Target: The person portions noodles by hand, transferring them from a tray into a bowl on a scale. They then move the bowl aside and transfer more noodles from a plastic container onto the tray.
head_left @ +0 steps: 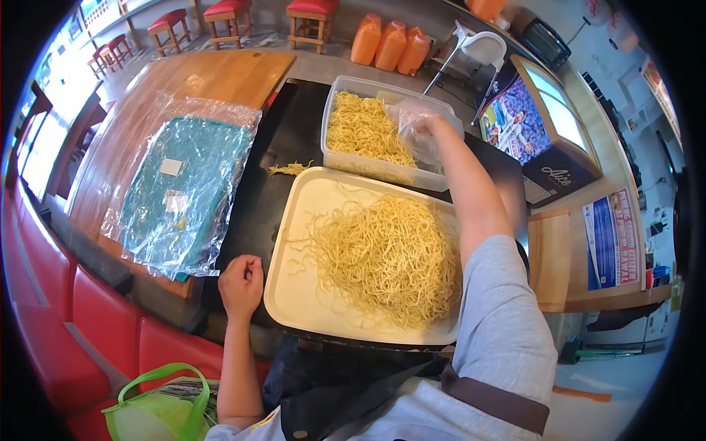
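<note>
A heap of yellow noodles point(390, 253) lies on a cream tray point(294, 298) on the black table. Behind the tray stands a clear plastic container point(368, 167), its left part filled with noodles point(364, 126). My right hand point(421, 123), in a clear plastic glove, reaches into the container's right side beside those noodles; its fingers are blurred and partly hidden by the plastic. Bare and curled closed, my left hand point(241, 285) rests at the table edge just left of the tray, with nothing visible in it.
Clear plastic sheeting covers a teal item point(187, 173) on the wooden table point(213, 73) at left. Some loose noodles point(290, 168) lie on the black table point(257, 198). A green bag point(158, 411) is at lower left, a printed box point(540, 132) at right. Orange jugs point(390, 44) stand behind.
</note>
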A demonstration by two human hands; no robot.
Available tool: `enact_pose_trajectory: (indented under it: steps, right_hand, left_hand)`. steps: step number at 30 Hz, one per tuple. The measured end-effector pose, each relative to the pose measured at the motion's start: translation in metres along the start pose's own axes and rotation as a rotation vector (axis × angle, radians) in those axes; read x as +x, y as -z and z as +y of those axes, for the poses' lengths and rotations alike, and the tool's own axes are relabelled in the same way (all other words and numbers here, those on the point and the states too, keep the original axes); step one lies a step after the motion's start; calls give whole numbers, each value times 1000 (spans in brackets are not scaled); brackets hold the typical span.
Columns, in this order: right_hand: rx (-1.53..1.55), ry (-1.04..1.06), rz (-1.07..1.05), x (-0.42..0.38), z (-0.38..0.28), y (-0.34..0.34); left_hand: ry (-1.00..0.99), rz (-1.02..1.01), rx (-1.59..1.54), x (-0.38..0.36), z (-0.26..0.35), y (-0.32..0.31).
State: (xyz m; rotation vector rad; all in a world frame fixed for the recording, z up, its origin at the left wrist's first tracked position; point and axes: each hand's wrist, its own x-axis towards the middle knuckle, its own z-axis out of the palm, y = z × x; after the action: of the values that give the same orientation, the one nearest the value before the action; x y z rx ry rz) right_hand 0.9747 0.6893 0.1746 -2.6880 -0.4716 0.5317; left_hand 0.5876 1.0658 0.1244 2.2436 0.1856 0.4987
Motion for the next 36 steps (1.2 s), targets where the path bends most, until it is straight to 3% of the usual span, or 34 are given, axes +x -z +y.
enact_pose_trajectory:
  steps: [2, 5, 7, 11, 13, 15, 17, 18, 20, 22, 23, 24, 25, 26, 27, 28, 31, 36]
  right_hand:
    - [-173, 12, -5, -15, -22, 0]
    - [105, -94, 151, -73, -69, 21]
    - [-289, 38, 317, -83, -72, 34]
    - [-226, 114, 388, -153, -95, 38]
    - [388, 372, 195, -212, -113, 0]
    - [247, 370, 162, -261, -119, -50]
    - [-10, 530, -218, -284, -110, -74]
    - [-4, 521, -215, -299, -111, -81]
    - [48, 142, -114, -338, -150, -78]
    - [135, 573, 259, -320, -82, -94]
    - [-97, 525, 284, -337, -113, -57]
    - [443, 354, 248, -355, -131, -41]
    - [518, 369, 254, -372, -146, -17]
    - [282, 352, 469, -364, -119, -3]
    - [471, 439, 306, -386, -134, 23]
    - [-356, 468, 659, -347, -83, 39]
    - [-335, 452, 757, -410, -135, 95]
    - [-565, 665, 875, -439, -184, 165]
  left_hand:
    - [-20, -6, 1, 0, 2, 1]
    - [-19, -4, -2, 0, 1, 0]
    - [-28, -3, -2, 0, -3, -1]
    - [-106, 26, 48, 0, -8, -3]
    - [-82, 1, 77, 0, -8, -3]
    - [-36, -2, 58, -1, -5, -2]
    - [-42, -17, 69, -1, -6, -2]
    - [-44, -15, 67, -1, -6, -2]
    - [-46, -14, 76, -1, -8, -3]
    - [-60, -25, 77, -1, -9, -4]
    - [-63, -19, 76, 0, -10, -4]
    - [-66, -23, 74, 0, -10, -4]
    - [-78, -39, 78, -1, -13, -5]
    - [-95, -30, 85, -1, -16, -6]
    - [-111, -16, 90, 1, -17, -7]
    - [-120, -19, 90, 1, -13, -6]
    - [-52, -41, 85, -1, -6, -3]
    - [-54, -27, 103, 0, -10, -5]
